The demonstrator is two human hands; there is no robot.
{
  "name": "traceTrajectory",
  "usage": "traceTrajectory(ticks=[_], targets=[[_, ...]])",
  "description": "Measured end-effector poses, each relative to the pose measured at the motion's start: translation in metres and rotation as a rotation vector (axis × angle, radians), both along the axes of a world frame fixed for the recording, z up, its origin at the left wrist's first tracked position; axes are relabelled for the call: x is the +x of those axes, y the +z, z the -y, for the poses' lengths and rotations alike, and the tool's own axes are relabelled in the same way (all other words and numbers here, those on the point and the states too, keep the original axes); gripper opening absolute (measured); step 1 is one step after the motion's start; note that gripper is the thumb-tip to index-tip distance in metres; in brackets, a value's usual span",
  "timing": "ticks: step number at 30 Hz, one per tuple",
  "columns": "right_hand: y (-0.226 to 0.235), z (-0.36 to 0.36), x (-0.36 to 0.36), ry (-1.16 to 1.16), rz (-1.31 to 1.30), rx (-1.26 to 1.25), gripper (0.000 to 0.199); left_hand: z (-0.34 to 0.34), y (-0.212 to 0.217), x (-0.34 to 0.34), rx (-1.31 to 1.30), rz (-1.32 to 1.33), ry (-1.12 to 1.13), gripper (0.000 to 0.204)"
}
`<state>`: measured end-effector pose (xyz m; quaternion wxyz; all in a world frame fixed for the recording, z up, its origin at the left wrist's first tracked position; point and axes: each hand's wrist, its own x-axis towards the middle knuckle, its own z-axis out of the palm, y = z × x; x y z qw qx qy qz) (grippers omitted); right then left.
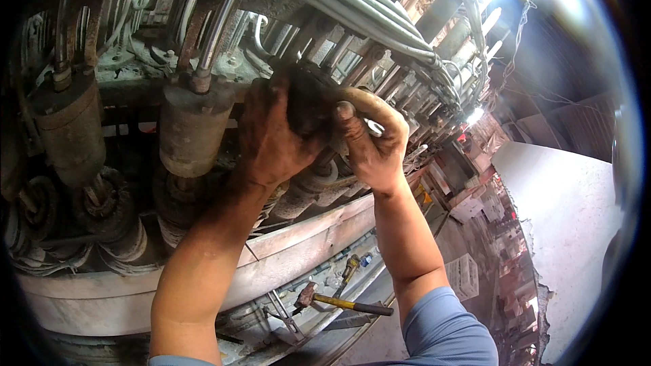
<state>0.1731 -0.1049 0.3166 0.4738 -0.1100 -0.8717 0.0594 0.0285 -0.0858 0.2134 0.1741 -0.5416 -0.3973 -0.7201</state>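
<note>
Both grimy hands up on the machine: left hand (271,137) clamped around a dark fitting (306,98) from its left, right hand (371,141) pinching a small shiny metal piece (373,127) just right of it, hammer (342,302) well below.

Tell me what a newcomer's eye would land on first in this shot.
First, the two grimy hands at the centre: the left hand and the right hand together grip a dark, greasy part on the machine. Left of them stand dusty cylinders, with a thick bundle of grey cables arching overhead. Below, on a ledge, lies a hammer with a yellow handle.
</note>
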Motion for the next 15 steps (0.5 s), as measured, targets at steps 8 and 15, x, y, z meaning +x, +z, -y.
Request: traceTrajectory(ticks=[8, 15], targets=[[-0.002, -0.001, 0.003, -0.049, -0.030, 0.004, 0.018, 0.002, -0.002, 0.009, -0.076, 0.071, -0.029, 0.091], [-0.003, -0.001, -0.001, -0.058, -0.018, 0.025, 0.018, 0.004, -0.002, 0.007, -0.054, 0.064, 0.000, 0.085]])
